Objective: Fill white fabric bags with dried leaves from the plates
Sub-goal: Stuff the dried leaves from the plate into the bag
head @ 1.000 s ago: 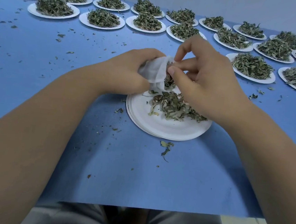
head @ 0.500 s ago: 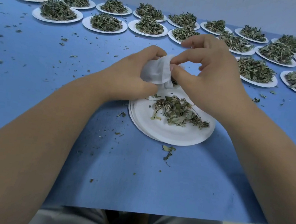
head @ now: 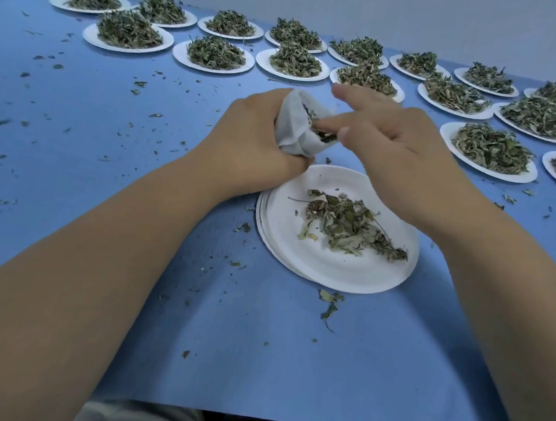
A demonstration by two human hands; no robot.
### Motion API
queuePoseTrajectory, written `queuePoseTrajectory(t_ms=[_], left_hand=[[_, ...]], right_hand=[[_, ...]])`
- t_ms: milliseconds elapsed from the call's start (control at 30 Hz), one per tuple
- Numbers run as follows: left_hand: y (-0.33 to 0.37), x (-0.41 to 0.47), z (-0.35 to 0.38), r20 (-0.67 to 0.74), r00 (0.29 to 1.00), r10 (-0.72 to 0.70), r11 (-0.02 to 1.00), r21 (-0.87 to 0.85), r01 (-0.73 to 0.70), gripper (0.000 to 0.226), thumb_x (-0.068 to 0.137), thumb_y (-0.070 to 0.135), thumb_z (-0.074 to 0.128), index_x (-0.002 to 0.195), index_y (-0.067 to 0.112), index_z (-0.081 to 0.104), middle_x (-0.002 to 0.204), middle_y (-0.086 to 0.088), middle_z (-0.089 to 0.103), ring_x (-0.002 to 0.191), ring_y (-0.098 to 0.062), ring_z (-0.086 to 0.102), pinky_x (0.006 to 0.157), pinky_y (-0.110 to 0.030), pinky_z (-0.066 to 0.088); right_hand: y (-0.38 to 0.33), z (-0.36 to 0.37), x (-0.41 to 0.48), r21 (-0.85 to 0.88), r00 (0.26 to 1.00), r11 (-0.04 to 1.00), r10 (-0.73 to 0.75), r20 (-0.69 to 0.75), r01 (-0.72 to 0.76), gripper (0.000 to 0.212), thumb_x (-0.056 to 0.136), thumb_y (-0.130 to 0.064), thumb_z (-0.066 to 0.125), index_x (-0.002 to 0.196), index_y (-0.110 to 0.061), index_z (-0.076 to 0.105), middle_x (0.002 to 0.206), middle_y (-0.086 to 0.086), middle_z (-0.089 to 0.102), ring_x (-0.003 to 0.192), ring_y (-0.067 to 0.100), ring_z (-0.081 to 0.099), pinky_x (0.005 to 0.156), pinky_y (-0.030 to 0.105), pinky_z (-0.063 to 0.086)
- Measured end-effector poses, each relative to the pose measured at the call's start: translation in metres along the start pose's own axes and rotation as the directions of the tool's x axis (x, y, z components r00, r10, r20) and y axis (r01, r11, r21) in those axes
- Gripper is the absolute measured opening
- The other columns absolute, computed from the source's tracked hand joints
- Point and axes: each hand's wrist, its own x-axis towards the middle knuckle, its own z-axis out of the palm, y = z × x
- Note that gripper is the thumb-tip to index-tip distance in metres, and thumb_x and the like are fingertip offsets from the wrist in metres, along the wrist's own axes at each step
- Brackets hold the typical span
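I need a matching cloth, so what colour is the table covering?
Blue, plain with no pattern, seen in the head view on the table covering.

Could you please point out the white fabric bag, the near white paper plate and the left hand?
white fabric bag (head: pixel 291 133), head view, its creased side.
near white paper plate (head: pixel 325 266), head view, bare centre.
left hand (head: pixel 253 140), head view, its back.

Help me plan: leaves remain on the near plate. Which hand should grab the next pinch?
Right. The left hand grips the white bag; the right hand, fingers at its mouth, hovers over the near plate.
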Motion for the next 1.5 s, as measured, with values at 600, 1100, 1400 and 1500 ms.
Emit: queuePoseTrajectory(t_ms=[600,1100,1400,1500], left_hand=[[0.014,-0.005,-0.004,-0.022,0.992,0.126,0.979,0.165,-0.121,0.02,0.07,0.034,0.057,0.071,0.042,0.038,0.07,0.006,0.062,0.062,-0.01,0.056,0.062,-0.024,0.043],[0.005,-0.002,-0.009,-0.06,0.995,0.082,0.996,-0.025,-0.083,0.014,0.083,0.027,0.068,0.089,0.034,0.058,0.086,0.026,0.063,0.075,0.002,0.057,0.062,-0.011,0.041],[0.004,-0.007,-0.016,0.145,0.989,-0.041,0.997,-0.066,0.051,0.063,0.077,0.033,0.078,0.128,0.043,0.043,0.095,0.016,0.061,0.079,0.003,0.06,0.065,-0.014,0.045],[0.003,-0.007,-0.015,0.104,0.992,-0.072,0.997,-0.013,0.073,0.053,0.078,0.035,0.071,0.124,0.042,0.046,0.1,0.014,0.064,0.083,0.001,0.061,0.063,-0.017,0.043]], right_hand=[[-0.017,0.005,0.001,-0.093,0.978,0.992,-0.063,0.197,0.083,0.019,0.092,-0.038,0.061,0.097,-0.051,0.074,0.162,-0.023,0.031,0.148,-0.013,0.014,0.098,0.005,0.017],[0.0,-0.003,0.008,-0.081,0.985,0.982,-0.172,0.013,0.173,0.021,0.092,-0.016,0.072,0.105,-0.032,0.077,0.13,-0.019,0.065,0.121,-0.002,0.061,0.094,0.027,0.055],[-0.002,-0.006,0.011,-0.067,0.976,0.991,-0.099,0.196,0.114,0.02,0.09,-0.029,0.073,0.108,-0.038,0.076,0.139,-0.023,0.059,0.127,-0.016,0.048,0.101,0.026,0.05],[-0.006,0.007,0.012,-0.045,0.98,0.992,-0.113,0.164,0.122,0.016,0.088,-0.04,0.076,0.103,-0.036,0.077,0.136,-0.025,0.06,0.132,-0.013,0.046,0.112,0.035,0.042]])
